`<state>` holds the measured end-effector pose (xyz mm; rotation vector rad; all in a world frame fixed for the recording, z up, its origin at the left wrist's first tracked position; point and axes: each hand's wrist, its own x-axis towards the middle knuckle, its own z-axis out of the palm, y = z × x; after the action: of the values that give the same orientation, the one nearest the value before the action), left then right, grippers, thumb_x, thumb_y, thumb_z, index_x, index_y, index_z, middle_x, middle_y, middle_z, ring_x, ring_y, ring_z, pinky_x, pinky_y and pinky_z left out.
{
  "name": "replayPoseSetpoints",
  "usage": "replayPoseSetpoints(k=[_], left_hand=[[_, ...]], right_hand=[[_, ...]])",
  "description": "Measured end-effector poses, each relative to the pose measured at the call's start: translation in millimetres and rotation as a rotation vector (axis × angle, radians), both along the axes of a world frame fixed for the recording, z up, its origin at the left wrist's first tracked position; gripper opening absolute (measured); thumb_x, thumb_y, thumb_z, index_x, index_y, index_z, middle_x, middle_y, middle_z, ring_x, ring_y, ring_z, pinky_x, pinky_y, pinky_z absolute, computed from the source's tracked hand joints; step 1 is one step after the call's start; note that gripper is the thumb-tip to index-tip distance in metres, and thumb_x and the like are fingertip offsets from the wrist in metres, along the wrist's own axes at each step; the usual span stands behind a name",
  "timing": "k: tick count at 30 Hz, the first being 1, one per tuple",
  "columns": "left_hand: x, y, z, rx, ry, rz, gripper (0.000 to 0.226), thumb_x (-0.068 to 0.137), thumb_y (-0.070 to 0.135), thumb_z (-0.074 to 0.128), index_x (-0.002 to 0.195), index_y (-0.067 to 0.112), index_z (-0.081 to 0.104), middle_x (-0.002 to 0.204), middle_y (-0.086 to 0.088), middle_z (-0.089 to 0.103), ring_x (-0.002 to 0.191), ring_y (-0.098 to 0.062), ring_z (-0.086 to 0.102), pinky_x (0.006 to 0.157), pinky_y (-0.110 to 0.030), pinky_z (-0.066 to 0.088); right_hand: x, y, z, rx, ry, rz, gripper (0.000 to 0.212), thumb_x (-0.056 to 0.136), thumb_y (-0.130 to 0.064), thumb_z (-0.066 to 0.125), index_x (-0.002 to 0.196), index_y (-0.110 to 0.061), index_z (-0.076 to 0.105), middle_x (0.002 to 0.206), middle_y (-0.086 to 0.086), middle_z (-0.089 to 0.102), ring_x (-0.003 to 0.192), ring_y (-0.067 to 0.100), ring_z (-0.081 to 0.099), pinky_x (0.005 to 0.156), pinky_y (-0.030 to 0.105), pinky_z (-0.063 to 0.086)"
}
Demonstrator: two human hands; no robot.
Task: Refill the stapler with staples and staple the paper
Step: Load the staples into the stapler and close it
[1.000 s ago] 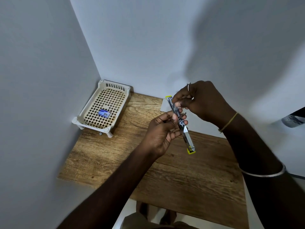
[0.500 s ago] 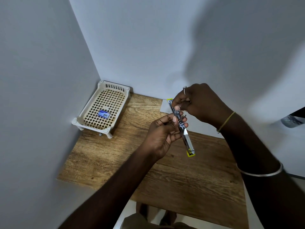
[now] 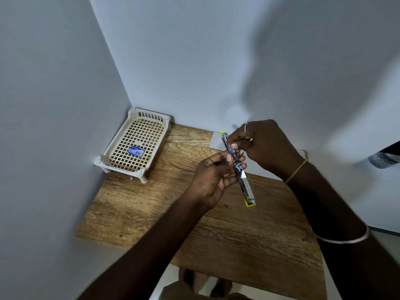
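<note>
One opened silver metal stapler with yellow ends [image 3: 238, 167]; one cream plastic lattice basket [image 3: 112, 151], upper left; one small blue staple box [image 3: 136, 152]; one white paper sheet [image 3: 217, 141]; two hands; one wooden table [image 3: 238, 239].

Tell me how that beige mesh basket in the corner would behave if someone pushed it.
The basket looks like thin openwork plastic, so probably light and easy to shove. It stands on short legs, so it might catch or skid on the wooden table rather than glide. The small blue box inside would likely shift.

Plain indoor desk corner: wood-grain table [image 3: 134, 202]; bare white walls [image 3: 194, 61]; plastic tray [image 3: 104, 161] w/ staple box [image 3: 136, 152]
</note>
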<state>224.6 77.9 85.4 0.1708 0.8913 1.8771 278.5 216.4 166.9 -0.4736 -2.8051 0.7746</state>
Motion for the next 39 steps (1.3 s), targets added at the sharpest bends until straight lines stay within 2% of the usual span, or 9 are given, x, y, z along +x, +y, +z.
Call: replayPoseSetpoints(k=[3, 6, 9, 13, 18, 22, 29, 34, 39], left_hand=[[1, 0, 0, 0.009, -0.007, -0.001, 0.025, 0.098, -0.002, 0.05, 0.107, 0.007, 0.072, 0.093, -0.01, 0.074, 0.084, -0.021, 0.074, 0.069, -0.031, 0.061], [1, 0, 0, 0.021, -0.022, 0.001, 0.028, 0.098, -0.002, 0.051, 0.104, 0.01, 0.075, 0.093, -0.01, 0.073, 0.083, -0.02, 0.073, 0.069, -0.031, 0.061], [0, 0, 0, 0.018, -0.034, 0.003, 0.027, 0.098, -0.004, 0.05, 0.105, 0.007, 0.074, 0.091, -0.01, 0.073, 0.082, -0.021, 0.073, 0.068, -0.031, 0.061], [1, 0, -1, 0.008, -0.043, -0.002, 0.024, 0.097, -0.005, 0.05, 0.11, 0.005, 0.068, 0.091, -0.009, 0.073, 0.082, -0.02, 0.073, 0.071, -0.031, 0.061], [1, 1, 2, 0.0, -0.062, -0.001, 0.027, 0.096, -0.008, 0.049, 0.118, 0.001, 0.062, 0.092, -0.009, 0.072, 0.081, -0.02, 0.072, 0.071, -0.03, 0.061], [2, 1, -2, -0.033, -0.128, 0.027, 0.022, 0.096, -0.007, 0.05, 0.114, -0.001, 0.062, 0.09, -0.012, 0.073, 0.079, -0.02, 0.074, 0.069, -0.032, 0.062], [12, 3, -14, -0.148, -0.322, 0.074, 0.017, 0.101, 0.0, 0.048, 0.102, 0.001, 0.065, 0.082, -0.009, 0.077, 0.073, -0.014, 0.076, 0.06, -0.026, 0.061], [19, -1, -20, -0.158, -0.386, 0.103, 0.016, 0.101, 0.005, 0.051, 0.098, -0.003, 0.064, 0.079, -0.011, 0.077, 0.071, -0.016, 0.076, 0.059, -0.026, 0.061], [24, -1, -20, -0.207, -0.404, 0.082, 0.016, 0.102, 0.004, 0.05, 0.101, -0.002, 0.065, 0.079, -0.011, 0.077, 0.07, -0.016, 0.076, 0.058, -0.026, 0.06]], right_hand=[[6, -2, 2, -0.001, 0.01, 0.028, 0.027, 0.084, 0.004, 0.067, 0.093, -0.016, 0.082, 0.082, -0.005, 0.074, 0.072, 0.014, 0.071, 0.064, 0.003, 0.042], [11, -5, 3, 0.086, 0.0, 0.087, 0.035, 0.082, 0.008, 0.062, 0.1, -0.015, 0.082, 0.09, 0.005, 0.076, 0.084, 0.026, 0.072, 0.077, 0.033, 0.055], [14, -3, -1, 0.131, 0.018, 0.107, 0.042, 0.08, 0.01, 0.06, 0.105, -0.015, 0.081, 0.095, 0.01, 0.076, 0.087, 0.031, 0.071, 0.079, 0.042, 0.056], [16, -1, -10, 0.13, 0.065, 0.089, 0.04, 0.081, 0.009, 0.06, 0.105, -0.017, 0.08, 0.093, 0.005, 0.077, 0.085, 0.025, 0.072, 0.079, 0.035, 0.055], [17, 2, -15, 0.022, 0.145, -0.007, 0.025, 0.087, -0.004, 0.069, 0.104, -0.02, 0.08, 0.091, -0.013, 0.075, 0.079, -0.008, 0.063, 0.076, -0.003, 0.037], [25, 3, -20, -0.062, 0.163, -0.003, 0.016, 0.09, -0.013, 0.071, 0.098, -0.023, 0.079, 0.08, -0.034, 0.064, 0.079, -0.015, 0.063, 0.075, 0.004, 0.045], [33, 5, -42, -0.192, -0.093, 0.026, 0.027, 0.091, -0.001, 0.061, 0.098, -0.022, 0.077, 0.084, -0.007, 0.075, 0.08, 0.003, 0.069, 0.077, 0.036, 0.06], [36, 10, -61, -0.335, -0.138, 0.057, 0.012, 0.096, -0.017, 0.064, 0.094, -0.022, 0.075, 0.086, -0.006, 0.074, 0.078, 0.011, 0.071, 0.068, 0.03, 0.06], [36, 11, -70, -0.362, -0.131, 0.081, 0.028, 0.103, -0.03, 0.053, 0.087, -0.016, 0.072, 0.079, -0.005, 0.07, 0.071, 0.012, 0.066, 0.059, 0.015, 0.048]])
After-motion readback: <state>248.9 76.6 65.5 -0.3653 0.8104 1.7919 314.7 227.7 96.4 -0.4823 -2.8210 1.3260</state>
